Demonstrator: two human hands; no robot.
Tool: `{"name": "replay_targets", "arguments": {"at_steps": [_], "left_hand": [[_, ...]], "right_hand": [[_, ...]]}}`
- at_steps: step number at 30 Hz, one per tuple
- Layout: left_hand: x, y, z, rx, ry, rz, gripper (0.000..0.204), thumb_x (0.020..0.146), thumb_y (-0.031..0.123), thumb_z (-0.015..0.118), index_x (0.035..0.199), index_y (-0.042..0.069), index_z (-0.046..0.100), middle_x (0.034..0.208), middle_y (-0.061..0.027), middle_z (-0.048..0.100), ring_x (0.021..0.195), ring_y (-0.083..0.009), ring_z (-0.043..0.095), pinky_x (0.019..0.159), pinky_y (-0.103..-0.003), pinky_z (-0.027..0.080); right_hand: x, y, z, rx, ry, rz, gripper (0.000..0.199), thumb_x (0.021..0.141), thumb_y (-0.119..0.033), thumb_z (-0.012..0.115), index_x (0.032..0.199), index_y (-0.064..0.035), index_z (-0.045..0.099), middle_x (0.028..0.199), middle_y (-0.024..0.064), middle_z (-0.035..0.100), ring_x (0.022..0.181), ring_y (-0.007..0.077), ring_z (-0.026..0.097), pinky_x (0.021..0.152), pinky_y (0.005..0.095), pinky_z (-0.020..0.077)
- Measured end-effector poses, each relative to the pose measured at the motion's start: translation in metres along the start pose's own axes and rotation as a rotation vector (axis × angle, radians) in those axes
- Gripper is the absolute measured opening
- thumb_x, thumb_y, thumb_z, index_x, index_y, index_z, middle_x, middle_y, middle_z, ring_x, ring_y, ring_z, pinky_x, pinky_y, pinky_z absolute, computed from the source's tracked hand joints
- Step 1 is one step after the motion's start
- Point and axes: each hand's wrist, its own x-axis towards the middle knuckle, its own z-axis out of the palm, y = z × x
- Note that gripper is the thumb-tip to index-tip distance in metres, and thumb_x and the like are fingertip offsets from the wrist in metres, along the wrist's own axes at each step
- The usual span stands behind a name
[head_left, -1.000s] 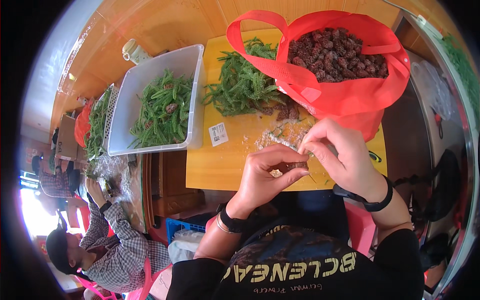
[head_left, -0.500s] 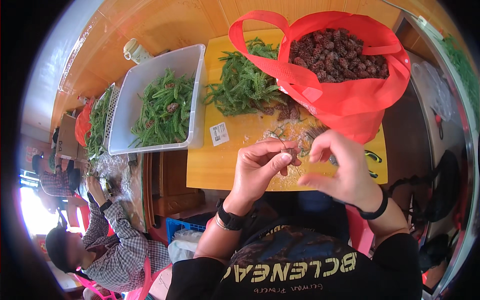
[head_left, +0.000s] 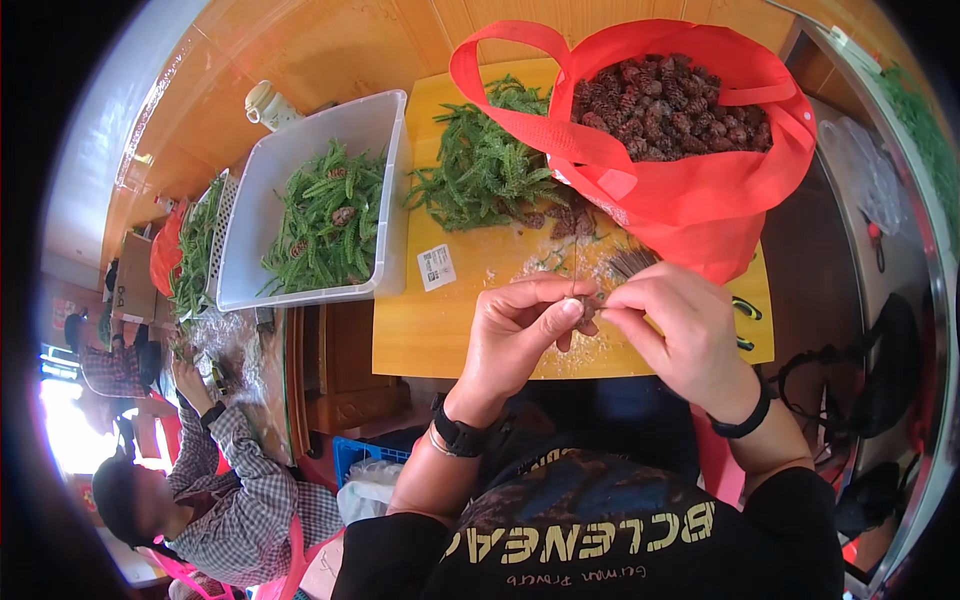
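Observation:
Above the front part of the yellow board [head_left: 460, 340], my left hand [head_left: 515, 325] pinches a small brown pine cone [head_left: 588, 314] between thumb and fingers. A thin dark wire [head_left: 575, 258] sticks up from the cone. My right hand [head_left: 690, 335] is closed, with thumb and fingertips pinched together at the cone's right side; what lies between them is too small to make out. Just beyond the hands lie a bundle of dark thin wires [head_left: 632, 262] and several loose pine cones [head_left: 572, 220]. Yellow-and-black tool handles [head_left: 746, 322] show right of my right hand.
A red bag [head_left: 690, 220] full of pine cones stands at the back right. Left of it are a pile of green sprigs [head_left: 480, 160] and a clear plastic bin [head_left: 395, 240] holding more sprigs with cones. A co-worker in a checked shirt [head_left: 245, 520] sits at the left.
My right hand has moved left to the pine cone, and its spread fingers have closed into a pinch there. The left hand still holds the cone; the wire now stands more upright.

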Motion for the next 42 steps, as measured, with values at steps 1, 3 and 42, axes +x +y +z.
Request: {"name": "replay_targets", "arguments": {"at_steps": [1, 3, 42], "left_hand": [[-0.001, 0.001, 0.000, 0.000, -0.001, 0.000, 0.021, 0.088, 0.008, 0.061, 0.105, -0.002, 0.064, 0.092, -0.0084, 0.063, 0.074, -0.0114, 0.062, 0.056, -0.019, 0.047], [-0.002, 0.002, -0.001, 0.016, -0.024, -0.065, 0.021, 0.088, 0.010, 0.061, 0.105, -0.001, 0.065, 0.090, -0.0074, 0.063, 0.074, -0.0114, 0.063, 0.054, -0.019, 0.046], [-0.010, 0.009, 0.001, -0.115, -0.143, -0.154, 0.022, 0.082, 0.010, 0.068, 0.101, -0.001, 0.065, 0.089, -0.0067, 0.064, 0.077, -0.0112, 0.064, 0.058, -0.020, 0.051]], "right_hand": [[0.004, 0.001, -0.003, -0.053, 0.015, -0.066, 0.019, 0.066, -0.001, 0.073, 0.079, -0.0044, 0.060, 0.072, 0.0065, 0.058, 0.060, 0.0213, 0.058, 0.050, 0.0294, 0.0447], [0.008, 0.004, -0.011, -0.099, -0.050, -0.133, 0.019, 0.065, -0.003, 0.073, 0.079, -0.0047, 0.060, 0.072, 0.0059, 0.057, 0.060, 0.0210, 0.058, 0.051, 0.0298, 0.0450], [0.011, 0.025, 0.004, 0.935, -0.351, 0.231, 0.016, 0.078, -0.014, 0.072, 0.083, -0.0042, 0.060, 0.097, 0.0109, 0.060, 0.092, 0.0190, 0.057, 0.083, 0.0316, 0.0443]]}}
